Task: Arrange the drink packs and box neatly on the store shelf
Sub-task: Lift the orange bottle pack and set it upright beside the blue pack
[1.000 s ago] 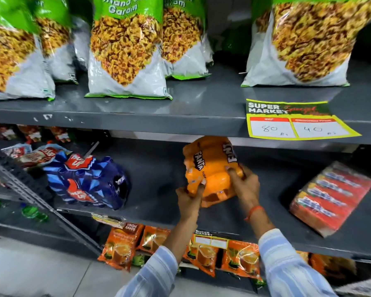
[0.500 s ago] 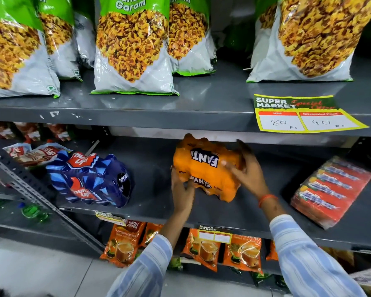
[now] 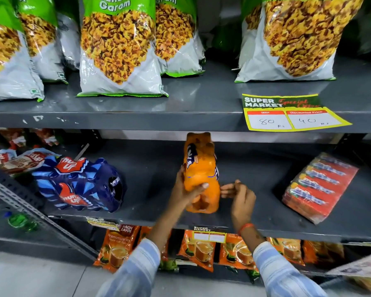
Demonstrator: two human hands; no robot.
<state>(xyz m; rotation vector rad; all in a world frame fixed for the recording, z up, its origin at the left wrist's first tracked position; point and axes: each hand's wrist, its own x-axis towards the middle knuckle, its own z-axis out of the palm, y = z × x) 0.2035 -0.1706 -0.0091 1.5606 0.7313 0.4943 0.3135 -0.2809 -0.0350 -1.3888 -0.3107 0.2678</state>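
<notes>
The orange drink pack (image 3: 201, 174) stands mid-shelf (image 3: 159, 159), left hand (image 3: 185, 189) clasping its side, right hand (image 3: 239, 194) loosely open beside it, holding nothing. The blue pack (image 3: 79, 185) lies tumbled and the red box (image 3: 319, 187) askew, so most arranging seems left

Price tag (image 3: 291, 113) reads "SUPER MARKET", 80, 40; snack bag (image 3: 118, 46) "Garam".

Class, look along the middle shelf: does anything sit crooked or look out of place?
Yes. The blue drink pack lies tipped on its side at an angle, and the red box lies flat and skewed to the shelf edge. The orange drink pack points end-on, left hand gripping it.
</notes>
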